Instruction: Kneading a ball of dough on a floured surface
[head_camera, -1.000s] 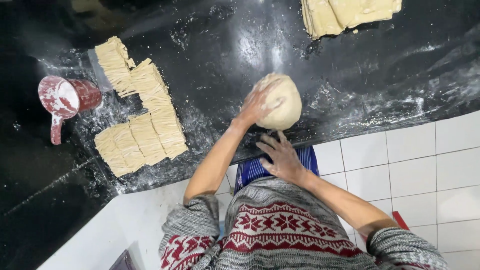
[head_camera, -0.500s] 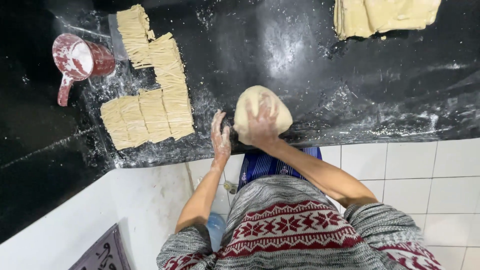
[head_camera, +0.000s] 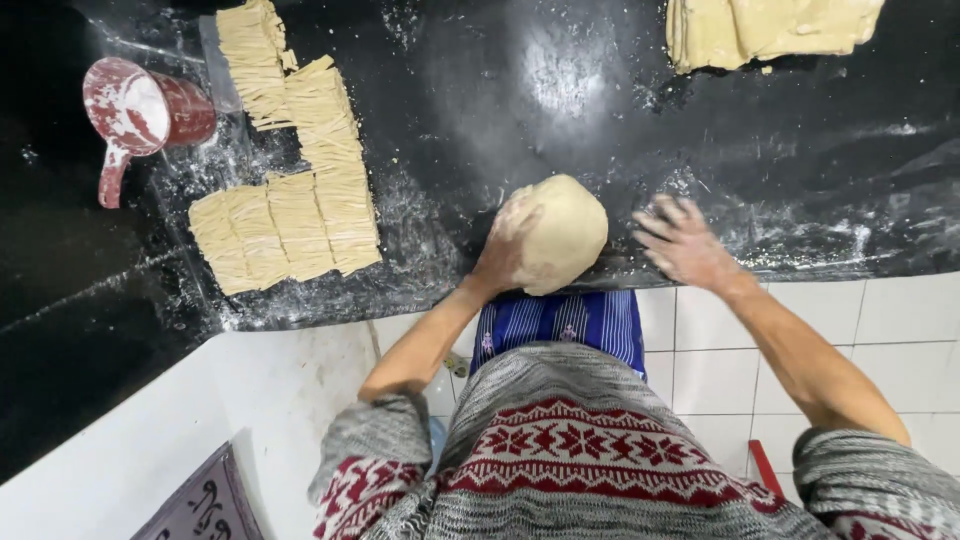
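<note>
The dough ball sits at the near edge of the floured black table, cupped by the left hand; the right hand hovers beside it, fingers spread, holding nothing. The ball looks smooth but unrolled, while cut noodle bundles and folded dough sheets lie finished.

Dough ball sits on the counter at its near edge, left hand against its left side; right hand just right of it, apart from the dough, over the counter edge. Cut noodle bundles lie on the counter well left of the left hand, with a scoop cup farther left still. Folded dough sheet lies far beyond the right hand, at the counter's back.
</note>
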